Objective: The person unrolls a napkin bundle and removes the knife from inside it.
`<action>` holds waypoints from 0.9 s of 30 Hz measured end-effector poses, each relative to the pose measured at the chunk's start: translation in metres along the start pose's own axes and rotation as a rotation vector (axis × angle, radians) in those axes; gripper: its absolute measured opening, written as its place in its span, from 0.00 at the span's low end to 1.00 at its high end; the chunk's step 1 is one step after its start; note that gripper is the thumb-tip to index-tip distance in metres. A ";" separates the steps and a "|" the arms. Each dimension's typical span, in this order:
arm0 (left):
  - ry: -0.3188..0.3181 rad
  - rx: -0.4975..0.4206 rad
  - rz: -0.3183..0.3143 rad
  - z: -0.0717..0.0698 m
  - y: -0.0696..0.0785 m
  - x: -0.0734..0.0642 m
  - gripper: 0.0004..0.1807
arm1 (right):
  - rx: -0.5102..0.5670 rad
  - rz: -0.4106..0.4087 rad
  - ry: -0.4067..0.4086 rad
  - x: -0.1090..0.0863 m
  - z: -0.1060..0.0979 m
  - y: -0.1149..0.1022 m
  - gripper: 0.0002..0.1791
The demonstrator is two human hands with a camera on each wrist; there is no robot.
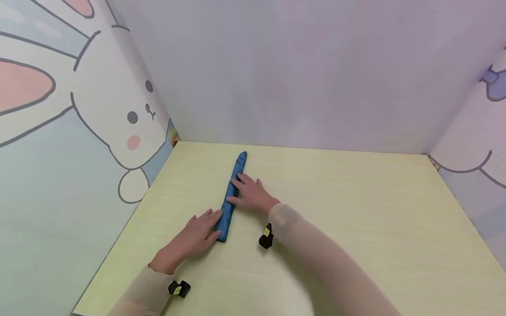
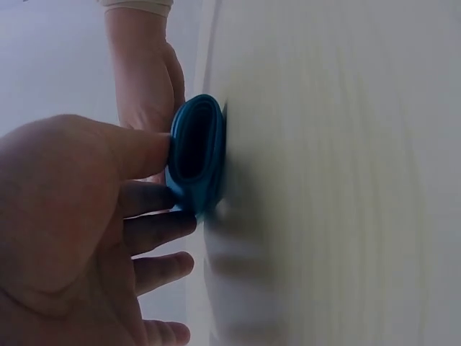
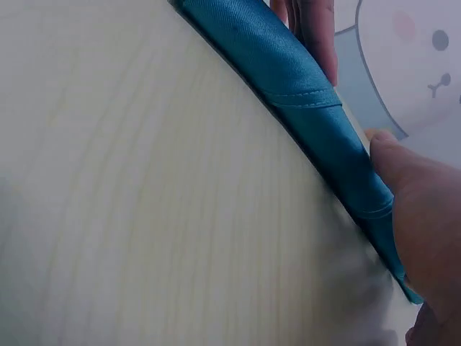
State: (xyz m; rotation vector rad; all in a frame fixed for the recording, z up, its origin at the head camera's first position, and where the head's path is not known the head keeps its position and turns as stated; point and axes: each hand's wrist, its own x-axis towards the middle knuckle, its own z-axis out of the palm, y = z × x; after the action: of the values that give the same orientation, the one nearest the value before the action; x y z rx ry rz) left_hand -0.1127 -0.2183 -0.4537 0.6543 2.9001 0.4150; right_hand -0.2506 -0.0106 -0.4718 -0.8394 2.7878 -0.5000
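Note:
A long blue cloth (image 1: 226, 221), rolled into a narrow tube with stitched seams, lies slantwise on the table. Its near end shows layered folds around a hollow in the left wrist view, where the left thumb and first fingers meet its side. Fingers extended, my left hand (image 1: 196, 235) touches the left edge near that end. My right hand (image 1: 253, 195) rests its spread fingertips and thumb on the right side, about midway along. From the right wrist side, the sheen and two seam lines of the roll (image 3: 306, 119) show, and the thumb lies against it.
The pale wooden table (image 1: 356, 210) meets a plain wall (image 1: 300, 79) at the back. Printed panels stand at both sides, with a cartoon rabbit (image 1: 114, 101) on the left one. Small black devices hang at both sleeve cuffs.

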 end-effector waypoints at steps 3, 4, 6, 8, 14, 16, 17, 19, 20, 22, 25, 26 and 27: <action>-0.009 0.001 -0.006 0.001 0.001 0.000 0.33 | -0.032 -0.006 0.003 0.003 0.005 -0.002 0.44; -0.011 0.000 -0.009 0.000 0.001 0.000 0.33 | -0.046 -0.002 0.005 0.004 0.006 -0.002 0.44; -0.020 0.000 -0.016 0.000 0.002 0.001 0.33 | -0.070 0.006 0.011 0.004 0.008 -0.003 0.43; -0.027 0.001 -0.022 -0.001 0.004 0.002 0.32 | -0.090 0.016 0.018 0.004 0.009 -0.003 0.43; -0.040 0.014 -0.029 -0.002 0.011 0.006 0.32 | -0.168 0.037 0.030 0.005 0.010 -0.002 0.42; -0.043 0.035 -0.029 -0.002 0.014 0.008 0.32 | -0.192 0.044 0.029 0.004 0.009 -0.001 0.42; -0.044 0.045 -0.030 -0.001 0.016 0.009 0.32 | -0.204 0.048 0.025 0.003 0.008 -0.001 0.42; -0.046 0.063 -0.029 -0.001 0.020 0.011 0.32 | -0.219 0.057 0.018 0.000 0.006 0.000 0.42; -0.047 0.074 -0.029 0.000 0.021 0.012 0.32 | -0.222 0.061 0.014 -0.001 0.005 0.001 0.42; -0.048 0.090 -0.025 0.003 0.025 0.015 0.31 | -0.224 0.068 0.011 -0.005 0.003 0.004 0.41; -0.053 0.110 -0.018 0.006 0.033 0.019 0.32 | -0.218 0.072 0.015 -0.012 -0.001 0.010 0.41; -0.057 0.123 -0.015 0.007 0.036 0.021 0.32 | -0.216 0.073 0.019 -0.015 -0.002 0.013 0.41; -0.061 0.129 -0.008 0.007 0.039 0.022 0.32 | -0.219 0.077 0.022 -0.017 -0.003 0.016 0.41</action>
State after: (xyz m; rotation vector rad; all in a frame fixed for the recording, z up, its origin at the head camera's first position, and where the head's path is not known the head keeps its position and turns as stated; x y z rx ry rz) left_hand -0.1153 -0.1730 -0.4508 0.6607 2.8884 0.2046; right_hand -0.2454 0.0124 -0.4740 -0.7670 2.9196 -0.1951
